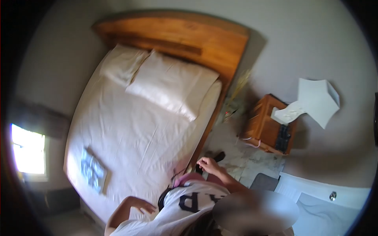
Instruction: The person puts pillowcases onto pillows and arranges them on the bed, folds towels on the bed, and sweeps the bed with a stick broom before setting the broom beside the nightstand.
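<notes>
My left hand (143, 205) is low over the near part of the bed, its fingers spread and nothing in them. My right hand (210, 165) is beside the bed's right edge in front of my body, fingers curled in, with nothing visible in it. Between the two hands is my white shirt (193, 204) with dark letters. Pale sheets (138, 122) cover the bed, and a folded grey-blue patterned cloth (93, 172) lies at its left side. Two pillows, the left one (124, 63) and the right one (173, 80), rest against the wooden headboard (169, 29).
Right of the bed stands a wooden nightstand (264, 126) bearing a tilted-looking white lamp (317, 98) and a dark object (282, 137). Dried stems (241, 84) are between bed and nightstand. A bright window (28, 151) is at far left, and a white door (346, 196) at lower right.
</notes>
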Action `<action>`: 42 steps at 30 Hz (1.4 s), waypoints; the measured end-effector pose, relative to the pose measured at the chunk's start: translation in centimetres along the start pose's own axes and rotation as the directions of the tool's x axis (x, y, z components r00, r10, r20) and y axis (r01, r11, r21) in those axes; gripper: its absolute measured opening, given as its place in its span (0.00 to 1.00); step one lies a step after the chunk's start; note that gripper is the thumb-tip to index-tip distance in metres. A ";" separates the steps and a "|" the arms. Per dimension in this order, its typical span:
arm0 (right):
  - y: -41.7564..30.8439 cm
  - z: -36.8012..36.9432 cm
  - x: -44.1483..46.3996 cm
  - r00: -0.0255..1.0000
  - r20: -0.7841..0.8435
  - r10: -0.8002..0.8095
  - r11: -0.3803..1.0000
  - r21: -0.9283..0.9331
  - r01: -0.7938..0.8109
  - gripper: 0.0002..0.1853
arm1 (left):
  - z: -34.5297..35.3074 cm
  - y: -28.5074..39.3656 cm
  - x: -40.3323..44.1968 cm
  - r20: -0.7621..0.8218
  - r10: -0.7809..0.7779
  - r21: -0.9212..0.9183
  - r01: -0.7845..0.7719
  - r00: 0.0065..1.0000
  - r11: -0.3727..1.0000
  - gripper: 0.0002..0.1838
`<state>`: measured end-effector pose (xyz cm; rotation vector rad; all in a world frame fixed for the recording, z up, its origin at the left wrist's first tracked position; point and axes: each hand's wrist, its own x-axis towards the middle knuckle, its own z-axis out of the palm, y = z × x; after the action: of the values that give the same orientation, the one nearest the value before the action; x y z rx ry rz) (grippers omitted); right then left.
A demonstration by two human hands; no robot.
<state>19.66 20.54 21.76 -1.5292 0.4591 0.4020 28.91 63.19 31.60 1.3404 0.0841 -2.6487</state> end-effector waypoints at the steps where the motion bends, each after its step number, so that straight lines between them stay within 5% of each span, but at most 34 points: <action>1: -0.4 1.3 -0.6 0.994 0.107 -0.033 0.998 -0.044 0.038 0.12 | 1.6 -0.8 1.5 0.144 0.136 -0.066 -0.128 0.980 0.990 0.31; 3: -1.6 3.3 -1.9 0.950 0.286 -0.127 0.976 -0.135 0.171 0.13 | 3.3 -3.1 6.4 0.103 0.426 0.148 -0.437 0.899 0.887 0.27; 4: -2.5 4.0 -2.7 0.915 0.359 -0.186 0.949 -0.177 0.262 0.13 | 5.2 -3.4 6.6 -0.174 0.309 -0.276 -0.347 0.935 0.896 0.26; 6: -2.8 5.1 -3.9 0.867 0.403 -0.293 0.904 -0.180 0.389 0.16 | 8.1 -0.6 5.3 -0.242 0.458 -0.301 -0.515 0.855 0.803 0.38; 7: -4.2 5.2 -4.9 0.863 0.418 -0.284 0.885 -0.232 0.403 0.16 | 9.9 0.4 5.5 -0.414 0.624 -0.197 -0.734 0.663 0.650 0.47; 8: -6.0 5.0 -5.8 0.861 0.427 -0.275 0.861 -0.288 0.418 0.17 | 10.4 0.7 6.5 -0.421 0.626 -0.203 -0.741 0.656 0.640 0.47; 10: -6.3 4.7 -6.5 0.838 0.463 -0.289 0.825 -0.323 0.463 0.17 | 11.1 1.4 9.2 -0.628 0.704 -0.053 -0.921 0.330 0.385 0.51; 11: -6.3 4.4 -7.2 0.818 0.491 -0.300 0.790 -0.352 0.501 0.17 | 11.6 2.2 10.5 -0.631 0.706 -0.055 -0.926 0.322 0.373 0.51; 13: -6.4 3.6 -9.0 0.848 0.490 -0.202 0.828 -0.377 0.415 0.17 | 13.0 3.9 12.5 -0.735 0.661 -0.071 -0.987 0.150 0.144 0.50; 15: -6.0 2.9 -10.4 0.873 0.474 -0.115 0.857 -0.396 0.328 0.17 | 14.3 5.2 13.5 -0.758 0.642 -0.030 -0.990 0.112 0.137 0.49; 20: -3.1 0.1 -15.0 0.904 0.315 -0.288 0.923 -0.160 0.350 0.16 | 14.8 8.1 13.0 -0.756 0.651 0.152 -0.950 0.066 0.273 0.45; 22: -2.4 -1.3 -17.3 0.948 0.239 -0.210 0.966 -0.099 0.239 0.15 | 13.5 10.2 11.2 -0.615 0.789 0.493 -0.787 -0.015 0.369 0.44; 24: -2.5 -2.7 -20.0 0.982 0.113 -0.154 0.987 -0.016 0.157 0.15 | 12.4 14.4 8.4 -0.501 0.865 0.576 -0.749 -0.007 0.328 0.43; 26: -2.4 -3.1 -22.5 0.972 -0.029 -0.235 0.950 0.203 0.236 0.15 | 11.1 17.9 6.2 -0.201 0.962 0.800 -0.535 0.186 0.271 0.45; 27: -1.3 -3.5 -22.7 0.979 0.001 -0.204 0.959 0.200 0.200 0.15 | 10.4 19.2 5.7 -0.139 0.940 0.765 -0.568 0.313 0.302 0.40; 28: -0.9 -3.3 -22.8 0.977 -0.037 -0.212 0.956 0.202 0.215 0.15 | 10.5 20.9 4.7 -0.105 0.940 0.779 -0.561 0.323 0.280 0.40; 30: -0.6 -2.4 -22.8 0.982 -0.052 -0.183 0.973 0.133 0.189 0.15 | 11.3 24.4 3.5 -0.074 0.794 0.385 -0.717 0.604 0.581 0.33; 31: -1.1 -1.9 -22.7 0.974 -0.097 -0.204 0.975 0.073 0.211 0.16 | 11.4 26.1 3.9 -0.092 0.722 0.301 -0.672 0.686 0.677 0.31; 32: -1.0 -1.8 -22.6 0.969 -0.144 -0.202 0.974 0.077 0.214 0.16 | 11.3 27.2 4.4 -0.058 0.712 0.328 -0.661 0.699 0.675 0.31; 34: 0.4 -2.2 -21.9 0.982 -0.087 -0.168 0.986 -0.007 0.168 0.17 | 11.7 29.5 5.8 -0.037 0.717 0.804 -0.405 0.696 0.434 0.27; 35: 2.2 -2.0 -21.4 0.971 -0.113 -0.210 0.973 0.072 0.219 0.16 | 13.1 30.5 5.2 -0.063 0.716 0.855 -0.332 0.696 0.398 0.26; 39: 0.9 -2.2 -23.3 0.936 -0.232 -0.264 0.964 -0.036 0.263 0.14 | 12.3 31.8 6.7 0.001 0.764 0.792 -0.467 0.645 0.393 0.20; 42: 0.5 -2.0 -24.3 0.890 -0.324 -0.321 0.947 -0.136 0.292 0.14 | 11.6 32.6 7.5 0.005 0.769 0.849 -0.410 0.639 0.335 0.21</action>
<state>-1.44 19.36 34.04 -1.7292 0.4629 -0.0987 21.14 28.72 33.33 1.6403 -1.4547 -1.6584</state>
